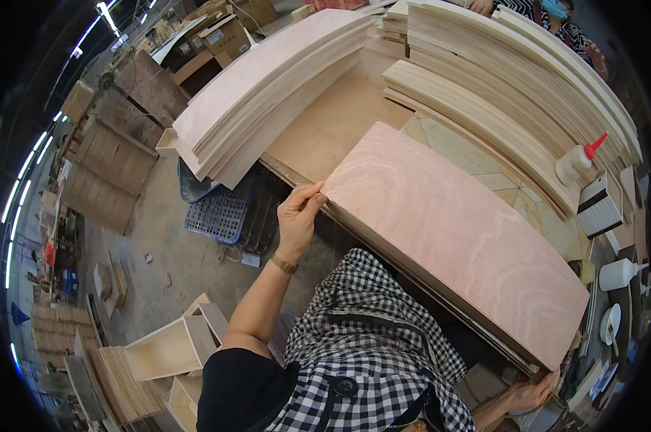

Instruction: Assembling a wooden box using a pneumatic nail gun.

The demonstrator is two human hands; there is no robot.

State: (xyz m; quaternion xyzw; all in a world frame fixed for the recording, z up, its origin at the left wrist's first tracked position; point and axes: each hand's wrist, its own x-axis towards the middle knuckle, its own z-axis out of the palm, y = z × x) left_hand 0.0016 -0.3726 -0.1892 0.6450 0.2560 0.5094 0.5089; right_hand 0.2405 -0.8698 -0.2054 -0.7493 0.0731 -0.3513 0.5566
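Note:
A long plywood panel (455, 237) with a pinkish, wavy-grained face lies slantwise on the workbench in front of me. A deep side shows below its near long edge; whether it is a box or a stack, I cannot tell. My left hand (298, 219) pinches the panel's left corner between thumb and fingers. At the opposite, near right corner, my right hand (528, 394) is closed on the end with its fingertips at the edge. Part of that hand's grip is hidden beneath the corner.
Stacked pinkish boards (268, 86) stand at the bench's far left, long pale boards (512, 93) along its back. A red-tipped glue bottle (576, 164), a white squeeze bottle (619, 274) and a bowl (610, 322) sit right. Blue crates (214, 216) and wooden drawers (168, 349) stand on the floor left.

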